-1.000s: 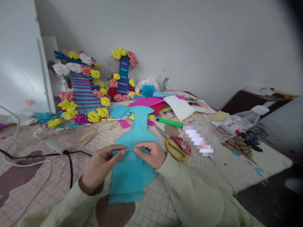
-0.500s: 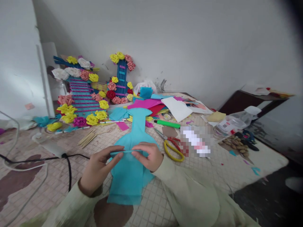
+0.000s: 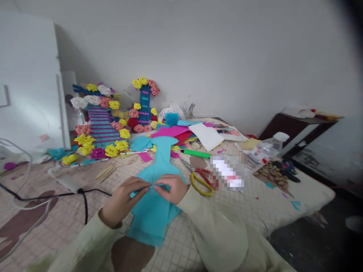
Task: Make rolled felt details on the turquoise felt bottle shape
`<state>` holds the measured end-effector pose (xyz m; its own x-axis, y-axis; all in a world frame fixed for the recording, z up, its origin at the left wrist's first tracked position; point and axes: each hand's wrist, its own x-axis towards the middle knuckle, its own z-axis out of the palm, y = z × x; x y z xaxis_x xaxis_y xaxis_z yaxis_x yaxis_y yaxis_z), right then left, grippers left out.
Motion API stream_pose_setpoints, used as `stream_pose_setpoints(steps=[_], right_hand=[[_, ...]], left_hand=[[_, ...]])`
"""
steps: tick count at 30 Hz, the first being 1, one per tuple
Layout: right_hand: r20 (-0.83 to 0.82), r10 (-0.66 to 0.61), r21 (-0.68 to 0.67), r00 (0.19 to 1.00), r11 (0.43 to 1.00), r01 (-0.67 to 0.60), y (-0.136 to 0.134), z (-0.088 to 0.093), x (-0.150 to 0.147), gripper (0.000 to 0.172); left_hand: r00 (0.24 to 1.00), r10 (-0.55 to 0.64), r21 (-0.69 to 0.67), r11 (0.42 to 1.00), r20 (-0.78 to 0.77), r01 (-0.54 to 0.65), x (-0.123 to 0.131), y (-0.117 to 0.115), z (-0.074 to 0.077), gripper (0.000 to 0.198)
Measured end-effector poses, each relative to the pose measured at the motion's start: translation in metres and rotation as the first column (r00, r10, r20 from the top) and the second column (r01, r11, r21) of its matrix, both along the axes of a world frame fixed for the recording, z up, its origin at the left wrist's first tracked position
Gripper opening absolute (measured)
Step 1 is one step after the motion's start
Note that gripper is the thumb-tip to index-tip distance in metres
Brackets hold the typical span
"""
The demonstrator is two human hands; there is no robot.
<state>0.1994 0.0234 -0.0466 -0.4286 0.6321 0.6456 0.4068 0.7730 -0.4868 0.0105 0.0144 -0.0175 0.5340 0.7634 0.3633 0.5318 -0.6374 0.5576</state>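
Note:
My left hand (image 3: 126, 198) and my right hand (image 3: 171, 187) meet in the middle, each pinching a narrow folded edge of a turquoise crepe paper sheet (image 3: 149, 221). From the fingers the sheet drapes down toward the table's near side. Under it lies a turquoise guitar-shaped cutout (image 3: 163, 155), its neck pointing away from me. To the right of my right hand are scissors (image 3: 208, 189) with yellow and red handles. My fingers hide part of the fold.
Two flower-trimmed paper panels (image 3: 103, 124) lean at the back left. Coloured paper sheets (image 3: 204, 136), a green marker (image 3: 195, 153), wooden sticks (image 3: 105, 172) and a plastic bottle (image 3: 262, 151) lie around. A power strip (image 3: 66, 181) with cables sits left; peanuts (image 3: 273, 175) are at right.
My hands have drawn closer together along the fold, and the gap between their fingertips has narrowed. The camera view has shifted slightly.

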Motion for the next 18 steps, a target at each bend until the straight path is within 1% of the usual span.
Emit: stream_pose_setpoints(steps=[4, 7, 9, 10, 11, 12, 13, 14, 15, 17, 18], right_hand=[[0.104, 0.060, -0.010, 0.993, 0.998, -0.060, -0.001, -0.002, 0.001, 0.018], [0.143, 0.128, -0.055, 0.981, 0.991, -0.121, -0.003, 0.003, 0.005, 0.016], [0.114, 0.094, -0.103, 0.989, 0.991, -0.082, -0.006, 0.010, 0.012, 0.020], [0.097, 0.041, -0.132, 0.994, 0.991, -0.028, -0.007, 0.013, 0.017, 0.022], [0.097, -0.045, -0.172, 0.994, 0.983, 0.061, -0.008, 0.016, 0.024, 0.023], [0.121, -0.154, -0.213, 0.981, 0.961, 0.177, -0.009, 0.018, 0.032, 0.024], [0.165, -0.263, -0.249, 0.951, 0.922, 0.298, -0.009, 0.019, 0.042, 0.026], [0.228, -0.375, -0.274, 0.899, 0.861, 0.428, -0.010, 0.018, 0.051, 0.028], [0.282, -0.456, -0.282, 0.844, 0.802, 0.527, -0.011, 0.017, 0.061, 0.028], [0.365, -0.564, -0.265, 0.740, 0.699, 0.664, -0.014, 0.010, 0.079, 0.024], [0.404, -0.597, -0.253, 0.694, 0.656, 0.711, -0.016, 0.006, 0.086, 0.023]], left_hand=[[0.989, -0.066, -0.067, 0.996, -0.130, 0.058, 0.001, -0.002, 0.005, 0.021], [0.976, -0.120, -0.123, 0.988, -0.180, 0.099, 0.000, -0.005, 0.010, 0.020], [0.975, -0.106, -0.147, 0.986, -0.194, 0.078, -0.001, -0.006, 0.015, 0.020], [0.978, -0.081, -0.157, 0.986, -0.194, 0.051, -0.002, -0.006, 0.018, 0.019], [0.980, -0.052, -0.172, 0.985, -0.192, 0.019, -0.003, -0.007, 0.021, 0.019], [0.982, -0.024, -0.189, 0.982, -0.187, -0.012, -0.004, -0.006, 0.025, 0.019], [0.984, 0.000, -0.206, 0.978, -0.177, -0.037, -0.006, -0.006, 0.028, 0.019], [0.986, 0.018, -0.221, 0.974, -0.165, -0.054, -0.007, -0.005, 0.032, 0.019], [0.988, 0.032, -0.232, 0.971, -0.149, -0.066, -0.008, -0.003, 0.035, 0.018], [0.994, 0.048, -0.245, 0.967, -0.101, -0.072, -0.010, -0.001, 0.043, 0.016], [0.996, 0.048, -0.256, 0.965, -0.072, -0.065, -0.009, 0.000, 0.047, 0.014]])
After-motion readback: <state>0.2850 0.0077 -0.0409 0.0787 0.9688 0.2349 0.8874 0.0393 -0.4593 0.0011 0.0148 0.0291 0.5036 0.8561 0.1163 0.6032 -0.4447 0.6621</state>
